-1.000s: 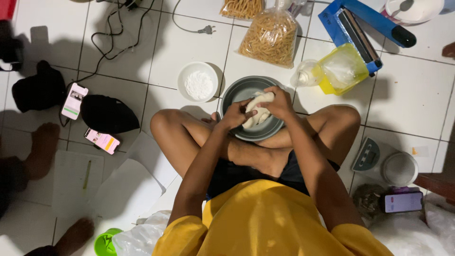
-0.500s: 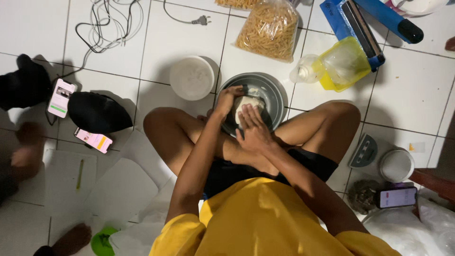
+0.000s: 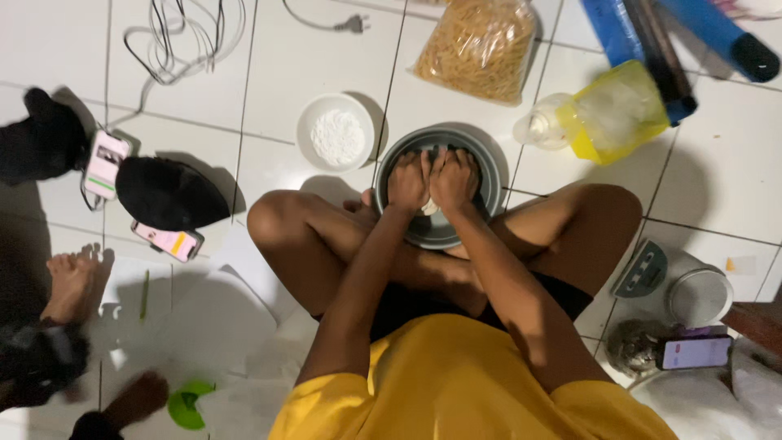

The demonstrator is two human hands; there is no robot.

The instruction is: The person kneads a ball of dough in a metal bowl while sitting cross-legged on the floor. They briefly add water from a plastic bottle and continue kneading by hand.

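Inside the grey bowl [image 3: 489,175], left hand [image 3: 409,179] and right hand [image 3: 456,178] now press side by side, fingers curled onto dough [image 3: 430,207].

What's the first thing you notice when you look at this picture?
Both hands, the left hand and right hand, press side by side into pale dough inside a round grey metal bowl on the white tiled floor. Left of it sits a small white bowl of flour; above lies a clear bag of yellow noodles.

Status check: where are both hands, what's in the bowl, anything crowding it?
Left hand and right hand side by side, pressing down in grey bowl. Pale dough mostly hidden beneath them. Small white bowl of powder close on the left, apart from it.
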